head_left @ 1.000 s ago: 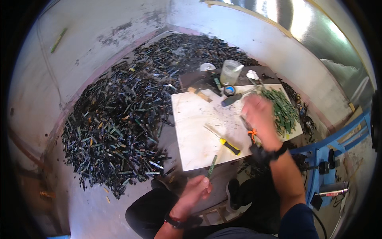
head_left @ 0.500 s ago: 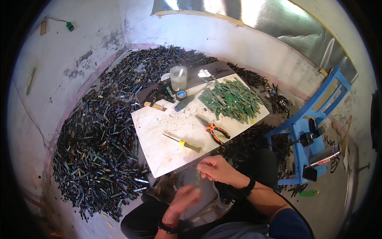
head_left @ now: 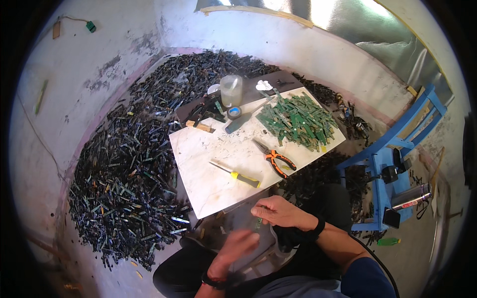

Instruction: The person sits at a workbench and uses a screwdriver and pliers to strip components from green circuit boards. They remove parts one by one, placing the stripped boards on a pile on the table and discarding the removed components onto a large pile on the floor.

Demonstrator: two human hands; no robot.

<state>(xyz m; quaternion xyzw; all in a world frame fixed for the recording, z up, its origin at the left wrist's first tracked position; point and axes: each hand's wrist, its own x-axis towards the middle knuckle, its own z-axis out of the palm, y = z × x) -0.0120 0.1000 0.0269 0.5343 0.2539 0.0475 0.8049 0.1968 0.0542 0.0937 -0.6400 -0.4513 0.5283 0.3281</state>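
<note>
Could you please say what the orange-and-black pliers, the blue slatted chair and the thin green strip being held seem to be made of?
Orange-and-black pliers: likely steel jaws, dull grey; handles probably plastic or rubber, given their bright colouring.
Blue slatted chair: probably painted wood, given its flat boards.
Thin green strip: perhaps circuit board, from its mottled green colour; finish unclear.
</note>
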